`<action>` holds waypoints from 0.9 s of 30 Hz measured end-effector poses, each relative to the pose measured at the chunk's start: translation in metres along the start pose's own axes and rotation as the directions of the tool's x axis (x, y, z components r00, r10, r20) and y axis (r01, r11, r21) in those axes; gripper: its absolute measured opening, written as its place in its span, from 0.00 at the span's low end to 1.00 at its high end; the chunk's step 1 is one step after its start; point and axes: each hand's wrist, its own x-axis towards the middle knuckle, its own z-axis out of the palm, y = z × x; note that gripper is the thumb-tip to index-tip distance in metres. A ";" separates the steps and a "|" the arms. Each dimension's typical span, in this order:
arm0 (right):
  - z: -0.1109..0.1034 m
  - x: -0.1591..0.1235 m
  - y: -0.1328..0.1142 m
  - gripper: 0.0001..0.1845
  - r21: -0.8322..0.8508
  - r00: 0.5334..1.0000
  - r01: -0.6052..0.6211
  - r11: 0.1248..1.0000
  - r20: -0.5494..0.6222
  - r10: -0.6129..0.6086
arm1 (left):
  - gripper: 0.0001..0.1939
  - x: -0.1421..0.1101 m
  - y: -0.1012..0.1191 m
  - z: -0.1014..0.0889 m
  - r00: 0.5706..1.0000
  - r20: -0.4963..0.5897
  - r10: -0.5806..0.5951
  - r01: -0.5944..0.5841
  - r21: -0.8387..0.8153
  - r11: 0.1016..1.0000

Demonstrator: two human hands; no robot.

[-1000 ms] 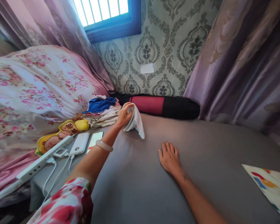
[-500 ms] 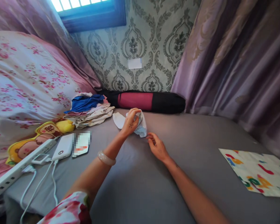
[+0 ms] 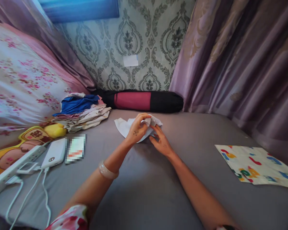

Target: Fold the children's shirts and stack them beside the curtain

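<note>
A white diaper (image 3: 124, 126), partly unfolded, rests on the grey bed sheet in the middle of the head view. My left hand (image 3: 138, 128) is closed on its upper part, thumb and fingers curled round a bunched fold. From the right, my right hand (image 3: 161, 142) has its fingers bent onto the diaper's near right edge, and its fingertips are partly hidden by the material. The two hands are close together.
Folded clothes (image 3: 81, 111) and a black and red rolled bag (image 3: 134, 101) lie at the back. On the left are a plush toy (image 3: 26, 143), a power strip (image 3: 16, 171), a white power bank (image 3: 54, 153) and a blurred phone-like object (image 3: 76, 149). A colourful printed cloth (image 3: 256, 166) lies at right.
The diaper has spread wider, and its light blue ruffled edge no longer shows. My right hand has moved up closer to my left hand. The whole view has shifted slightly.
</note>
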 end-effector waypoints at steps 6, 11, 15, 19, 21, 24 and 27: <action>-0.016 0.007 -0.005 0.18 -0.137 0.985 -0.078 0.987 -0.164 0.055 | 0.20 -0.003 0.004 0.006 0.999 0.007 -0.038 0.038 -0.064 0.997; -0.037 0.010 -0.015 0.12 -0.319 0.960 -0.098 0.943 -0.280 0.005 | 0.19 -0.003 0.001 0.007 0.997 -0.012 -0.072 0.072 -0.025 0.997; -0.052 0.015 -0.020 0.13 -0.246 0.931 -0.093 0.965 -0.365 -0.003 | 0.18 -0.004 -0.007 0.009 0.997 -0.022 -0.070 0.069 -0.035 0.997; -0.069 0.019 -0.026 0.20 -0.163 0.917 -0.067 0.984 -0.399 -0.004 | 0.18 -0.006 -0.018 0.012 0.984 -0.038 -0.176 0.171 -0.107 0.979; -0.078 0.019 -0.030 0.16 -0.193 0.919 -0.050 0.980 -0.392 -0.030 | 0.18 -0.007 -0.022 0.014 0.974 -0.051 -0.221 0.212 -0.145 0.966; -0.091 0.018 -0.039 0.12 -0.222 0.933 -0.038 0.974 -0.356 -0.045 | 0.13 -0.008 -0.025 0.017 0.963 -0.048 -0.264 0.253 -0.160 0.954; -0.102 0.016 -0.044 0.13 -0.135 0.957 -0.124 0.983 -0.279 0.082 | 0.09 -0.009 -0.024 0.020 0.951 -0.005 -0.308 0.302 -0.173 0.937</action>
